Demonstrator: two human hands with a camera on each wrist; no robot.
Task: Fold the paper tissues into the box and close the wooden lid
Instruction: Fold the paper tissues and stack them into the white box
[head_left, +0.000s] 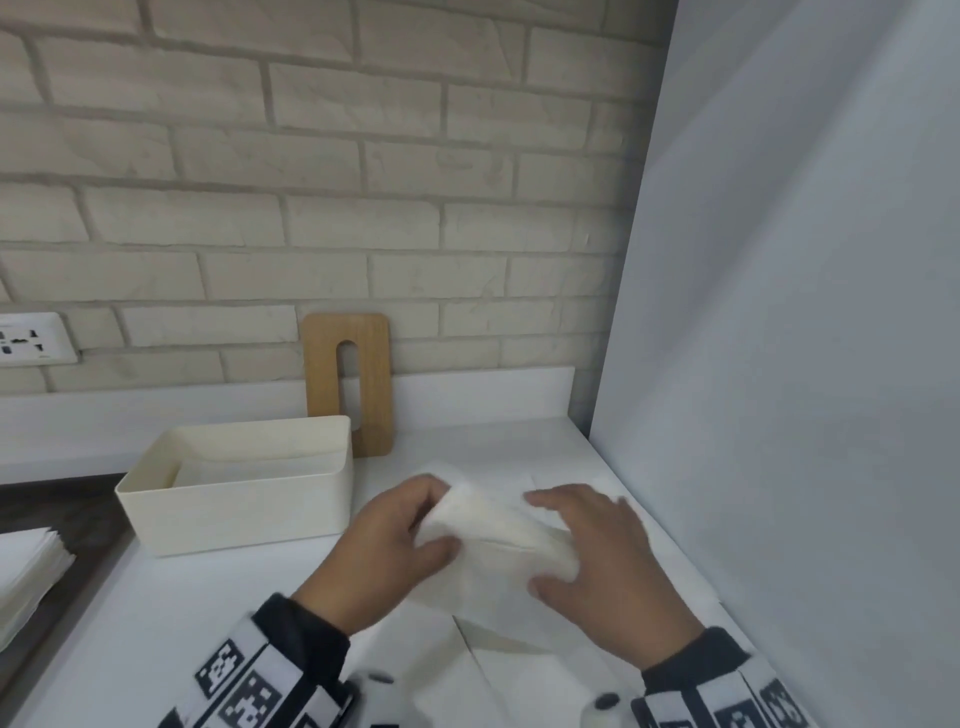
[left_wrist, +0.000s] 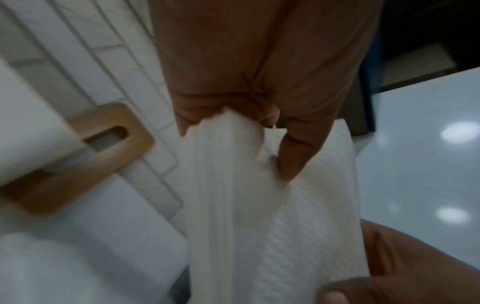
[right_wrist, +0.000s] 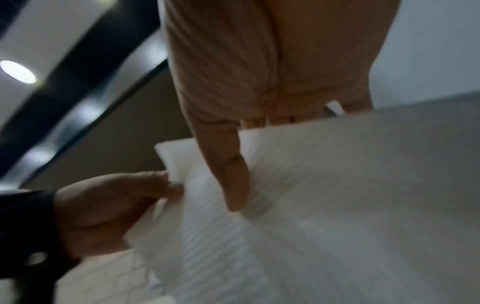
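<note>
Nearest the camera, the person's two wrists carry black-and-white patterned bands (head_left: 244, 686) over dark sleeves. Just beyond them, both hands hold one white paper tissue (head_left: 498, 545) above the white counter (head_left: 208, 613). The left hand (head_left: 384, 551) pinches the tissue's left end between thumb and curled fingers; the left wrist view shows the bunched edge gathered under the fingers (left_wrist: 192, 115). The right hand (head_left: 602, 561) grips the right end, thumb beneath and fingers over the top, and in the right wrist view the thumb (right_wrist: 228, 176) presses on the sheet. The tissue sags in a loose fold between the hands. More white sheets (head_left: 519, 670) lie flat on the counter under it.

At the left edge, a stack of tissues (head_left: 26, 571) sits on a dark surface. Farther back and left of the hands stands the cream box (head_left: 234, 499), open on top, with white tissue lying inside. Behind the box's right corner, the wooden lid (head_left: 348, 384) with its oval slot leans upright against the brick wall (head_left: 311, 156), near a wall socket (head_left: 31, 340).
</note>
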